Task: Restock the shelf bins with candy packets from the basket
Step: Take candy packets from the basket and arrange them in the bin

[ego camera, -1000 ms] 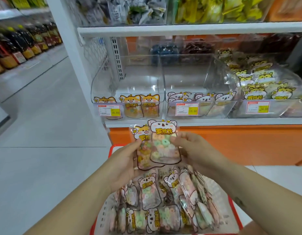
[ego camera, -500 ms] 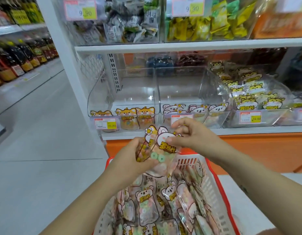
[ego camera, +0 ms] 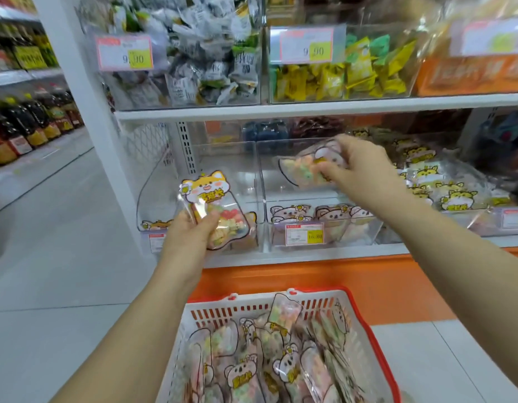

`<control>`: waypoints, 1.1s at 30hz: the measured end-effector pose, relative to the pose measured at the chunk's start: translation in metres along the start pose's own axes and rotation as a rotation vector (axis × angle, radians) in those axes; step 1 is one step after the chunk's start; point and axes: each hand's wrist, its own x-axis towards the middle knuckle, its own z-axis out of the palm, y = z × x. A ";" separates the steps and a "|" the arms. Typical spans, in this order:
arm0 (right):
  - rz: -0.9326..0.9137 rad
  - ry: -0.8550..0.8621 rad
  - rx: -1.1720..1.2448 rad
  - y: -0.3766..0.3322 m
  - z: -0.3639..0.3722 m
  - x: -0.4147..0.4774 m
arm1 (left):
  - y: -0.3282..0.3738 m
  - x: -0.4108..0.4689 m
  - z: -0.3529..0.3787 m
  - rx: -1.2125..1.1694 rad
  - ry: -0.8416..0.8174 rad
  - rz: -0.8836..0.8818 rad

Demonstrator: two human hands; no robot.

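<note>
Clear bin, price tag "16.80"

Reaching forward with both bare forearms, gripping an orange-cat packet upright in the left hand, thumb laid across its front, and clutching a pink-bear packet in the right hand, held higher and farther out, fingers curled down over its top.

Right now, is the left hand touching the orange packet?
Touching. The head view shows the left hand pinching the orange packet between thumb and fingers at its lower part.
</note>
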 end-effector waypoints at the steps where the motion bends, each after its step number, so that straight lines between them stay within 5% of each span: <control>1: -0.049 -0.034 -0.113 0.002 0.010 0.012 | 0.000 0.004 0.002 -0.068 0.020 -0.023; 8: -0.154 -0.373 -0.696 0.002 0.071 0.059 | -0.005 0.006 0.006 -0.191 0.044 -0.108; 19: -0.018 -0.861 -0.430 0.027 0.112 0.079 | 0.001 0.009 -0.016 -0.253 0.075 -0.125; 33: 0.074 -0.757 -0.185 0.033 0.098 0.069 | 0.018 0.020 -0.019 -0.046 0.044 -0.031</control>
